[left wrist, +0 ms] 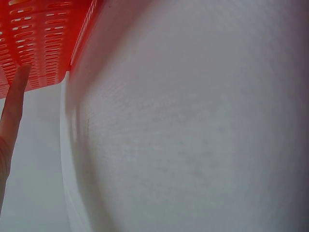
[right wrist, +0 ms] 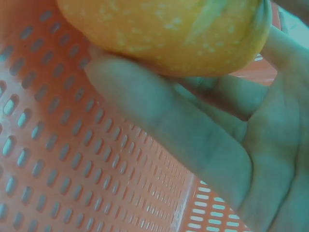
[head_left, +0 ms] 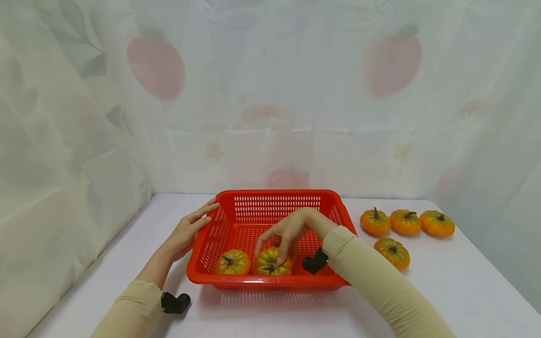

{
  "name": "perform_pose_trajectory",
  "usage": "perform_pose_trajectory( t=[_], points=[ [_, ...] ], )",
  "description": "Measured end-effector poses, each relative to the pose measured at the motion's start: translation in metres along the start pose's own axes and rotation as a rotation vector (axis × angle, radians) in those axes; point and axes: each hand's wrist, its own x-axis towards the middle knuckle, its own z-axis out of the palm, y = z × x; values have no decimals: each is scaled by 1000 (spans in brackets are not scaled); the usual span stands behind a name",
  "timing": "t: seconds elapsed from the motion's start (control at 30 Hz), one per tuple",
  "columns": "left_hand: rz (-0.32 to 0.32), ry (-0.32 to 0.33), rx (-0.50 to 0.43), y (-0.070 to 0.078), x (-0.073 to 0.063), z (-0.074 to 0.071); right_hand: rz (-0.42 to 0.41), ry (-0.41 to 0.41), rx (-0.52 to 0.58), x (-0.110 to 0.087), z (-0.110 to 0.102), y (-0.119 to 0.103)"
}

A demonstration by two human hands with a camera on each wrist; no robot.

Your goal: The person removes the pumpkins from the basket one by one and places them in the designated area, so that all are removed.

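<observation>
A red perforated plastic basket (head_left: 270, 279) stands on the table. My right hand (head_left: 291, 230) reaches into it and grips a small orange-and-green pumpkin (head_left: 270, 264) near the front wall. In the right wrist view, fingers curl under that pumpkin (right wrist: 169, 34), close to the perforated basket surface (right wrist: 67, 145). Just left of it, a second small pumpkin (head_left: 233, 263) sits in the basket's front left corner. My left hand (head_left: 188, 232) rests at the basket's left rim with its fingers extended; a straight finger (left wrist: 13, 106) lies against the basket side (left wrist: 43, 43) in the left wrist view.
Right of the basket lie several more small pumpkins: three in a row at the back, the leftmost one (head_left: 375, 221) nearest the basket, and another pumpkin (head_left: 393, 253) in front. A pale printed curtain (head_left: 270, 94) hangs behind the white table (head_left: 456, 291).
</observation>
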Motion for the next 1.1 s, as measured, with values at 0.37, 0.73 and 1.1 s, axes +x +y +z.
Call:
perform_pose_trajectory(
  t=[0.37, 0.73, 1.1],
  points=[
    [3, 0, 10, 2, 0, 1, -13, 9, 2, -5, 0, -1],
    [-7, 0, 14, 2, -1, 0, -40, 26, 3, -10, -4, -5],
    [-3, -14, 7, 2, 0, -1, -70, 86, 36, -19, -8, -7]
  ],
)
